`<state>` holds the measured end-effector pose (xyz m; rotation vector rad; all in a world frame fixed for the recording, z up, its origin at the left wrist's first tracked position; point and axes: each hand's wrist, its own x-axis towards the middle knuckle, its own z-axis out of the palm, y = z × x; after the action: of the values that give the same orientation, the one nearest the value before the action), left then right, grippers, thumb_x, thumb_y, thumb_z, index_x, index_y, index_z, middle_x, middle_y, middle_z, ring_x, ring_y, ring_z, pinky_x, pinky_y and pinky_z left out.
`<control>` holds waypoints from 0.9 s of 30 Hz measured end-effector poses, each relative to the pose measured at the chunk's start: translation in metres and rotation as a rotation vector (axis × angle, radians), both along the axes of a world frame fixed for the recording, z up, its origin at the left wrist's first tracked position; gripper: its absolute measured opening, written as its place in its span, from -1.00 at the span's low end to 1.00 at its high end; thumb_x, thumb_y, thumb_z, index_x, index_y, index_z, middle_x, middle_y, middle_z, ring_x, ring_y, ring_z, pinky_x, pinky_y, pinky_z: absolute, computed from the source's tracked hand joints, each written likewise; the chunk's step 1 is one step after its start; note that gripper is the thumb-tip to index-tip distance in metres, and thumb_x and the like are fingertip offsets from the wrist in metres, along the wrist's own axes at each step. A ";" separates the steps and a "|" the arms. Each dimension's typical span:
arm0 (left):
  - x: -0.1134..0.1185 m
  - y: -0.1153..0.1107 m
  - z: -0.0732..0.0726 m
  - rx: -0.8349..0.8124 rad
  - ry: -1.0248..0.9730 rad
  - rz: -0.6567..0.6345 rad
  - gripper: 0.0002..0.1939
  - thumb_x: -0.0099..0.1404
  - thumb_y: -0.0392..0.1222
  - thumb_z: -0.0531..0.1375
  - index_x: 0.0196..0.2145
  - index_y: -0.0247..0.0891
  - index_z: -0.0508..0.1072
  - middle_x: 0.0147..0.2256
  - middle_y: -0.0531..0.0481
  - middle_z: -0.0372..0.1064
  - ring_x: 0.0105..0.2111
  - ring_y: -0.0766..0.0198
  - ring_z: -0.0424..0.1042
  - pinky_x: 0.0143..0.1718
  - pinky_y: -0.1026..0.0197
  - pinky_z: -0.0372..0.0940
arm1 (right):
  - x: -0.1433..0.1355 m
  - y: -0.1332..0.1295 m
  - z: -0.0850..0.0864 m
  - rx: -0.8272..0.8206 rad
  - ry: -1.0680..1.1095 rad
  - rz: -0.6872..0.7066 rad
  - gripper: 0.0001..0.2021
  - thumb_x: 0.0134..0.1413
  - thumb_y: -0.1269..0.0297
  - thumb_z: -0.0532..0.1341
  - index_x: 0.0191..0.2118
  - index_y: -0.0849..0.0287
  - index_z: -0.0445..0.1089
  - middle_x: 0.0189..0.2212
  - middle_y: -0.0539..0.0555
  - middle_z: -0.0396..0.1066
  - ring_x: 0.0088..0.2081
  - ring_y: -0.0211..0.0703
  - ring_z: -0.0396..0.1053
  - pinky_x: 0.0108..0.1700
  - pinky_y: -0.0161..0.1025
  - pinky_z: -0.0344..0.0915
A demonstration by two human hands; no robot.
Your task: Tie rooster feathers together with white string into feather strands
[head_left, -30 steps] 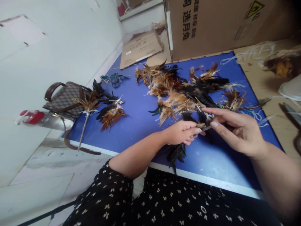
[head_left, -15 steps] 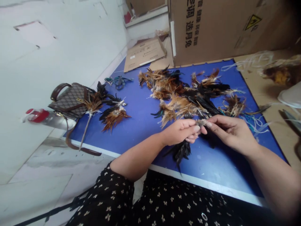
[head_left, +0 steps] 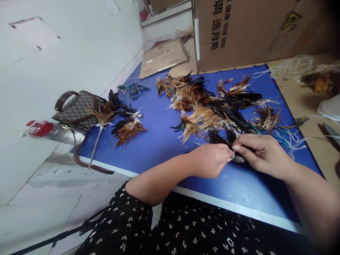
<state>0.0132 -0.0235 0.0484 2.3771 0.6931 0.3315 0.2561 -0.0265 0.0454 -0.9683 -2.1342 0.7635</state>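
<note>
Two bare hands at work over a blue table [head_left: 156, 141], right of centre in the frame. The left hand [head_left: 211, 159] is curled nearly into a fist, back upward, its fingertips meeting at a small tuft [head_left: 238, 159]; the right hand [head_left: 262, 154] closes on the same tuft, thumb and forefinger pinched together. How much of it each holds is hidden by the fingers. Just above the hands, dark plumes adjoin a large pile [head_left: 196, 109] of brown, tan and black feathers, spread across the upper centre. Loose strings [head_left: 290, 138] lie to the right, near scissors [head_left: 330, 138] cut by the frame's edge. At left centre, a feather-topped stick [head_left: 96, 147] slants down beside a patterned handbag [head_left: 75, 109]; a red-capped bottle [head_left: 63, 135] lies tilted below the bag, and a black-and-rust bunch [head_left: 129, 131] rests right of the stick. Upper centre: a blue-green cord [head_left: 134, 91], flat cardboard [head_left: 163, 56] and, farther right, a tall printed carton [head_left: 252, 35].
</note>
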 end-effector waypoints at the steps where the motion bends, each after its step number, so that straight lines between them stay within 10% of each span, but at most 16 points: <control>1: -0.002 0.001 0.002 -0.021 -0.077 -0.011 -0.78 0.58 -0.20 0.04 -0.19 -0.21 0.46 -0.16 -0.20 0.53 -0.11 0.08 0.50 0.06 0.00 0.42 | 0.001 0.002 0.000 -0.073 0.034 -0.009 -0.61 0.52 -0.02 0.24 -0.35 0.07 0.51 -0.49 0.02 0.45 -0.45 -0.16 0.37 -0.37 -0.22 0.31; 14: 0.008 0.010 -0.019 -0.041 -0.329 0.510 -0.80 0.61 -0.17 0.04 -0.18 -0.21 0.40 -0.29 -0.08 0.47 -0.26 0.18 0.45 -0.05 0.09 0.38 | -0.036 -0.019 -0.012 0.081 0.071 -0.181 -0.60 0.60 0.04 0.16 -0.36 0.07 0.37 -0.59 -0.11 0.15 -0.58 -0.29 0.12 -0.50 -0.28 0.12; 27: 0.008 0.029 -0.034 0.116 -0.338 0.499 -0.72 0.62 -0.07 0.10 -0.23 -0.22 0.48 -0.20 -0.18 0.54 -0.12 0.09 0.51 0.11 0.00 0.42 | -0.033 -0.016 -0.016 0.095 0.004 -0.189 -0.61 0.58 0.06 0.14 -0.37 0.05 0.33 -0.60 -0.10 0.17 -0.58 -0.26 0.14 -0.49 -0.25 0.14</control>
<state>0.0207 0.0055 0.0147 2.1445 1.1172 0.9812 0.2234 -0.0423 0.0290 -1.0976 -2.0218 0.5655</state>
